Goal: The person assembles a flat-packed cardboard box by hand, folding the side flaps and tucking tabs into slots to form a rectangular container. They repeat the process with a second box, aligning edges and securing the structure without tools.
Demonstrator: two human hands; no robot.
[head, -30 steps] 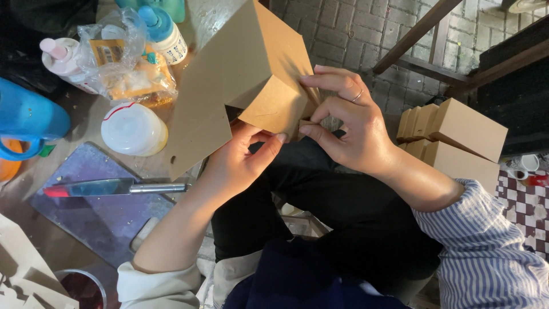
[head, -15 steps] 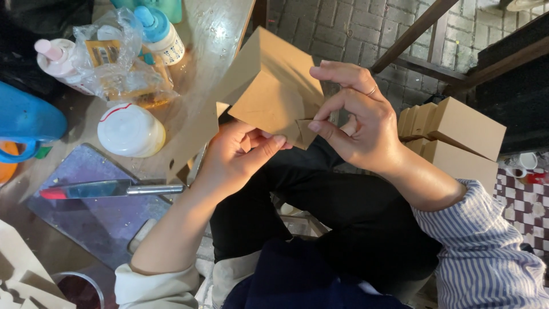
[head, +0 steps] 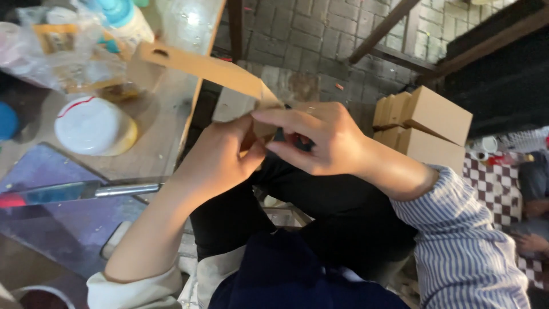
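- Your left hand [head: 220, 163] and right hand [head: 320, 140] meet over your lap, both closed on the near end of a flat brown cardboard blank [head: 211, 68].
- The left hand's thumb and fingers pinch the cardboard's lower corner; the right hand's fingers [head: 274, 117] curl over the same corner from the other side, touching the left hand.
- The rest of the blank runs up and away to the left of your hands as a long tilted strip, its far end with a small slot reaching over the desk [head: 160, 131].
- By the look of it, you are mid-fold: a flap at the pinched corner is being creased or tucked. The fold itself is hidden under your fingers, so how far it has gone cannot be told.
- The next move likely calls for a firm, square press along the crease while the left hand keeps the panel steady, so the board does not buckle.
- To the right of your right hand, near it, finished brown cardboard boxes [head: 434, 123] sit stacked.
- To the left of your left hand, on the desk: a white-lidded jar [head: 94, 126], a clear plastic bag [head: 57, 51] of small items farther off, and a knife [head: 74, 191] lying on a dark cutting mat [head: 63, 229].
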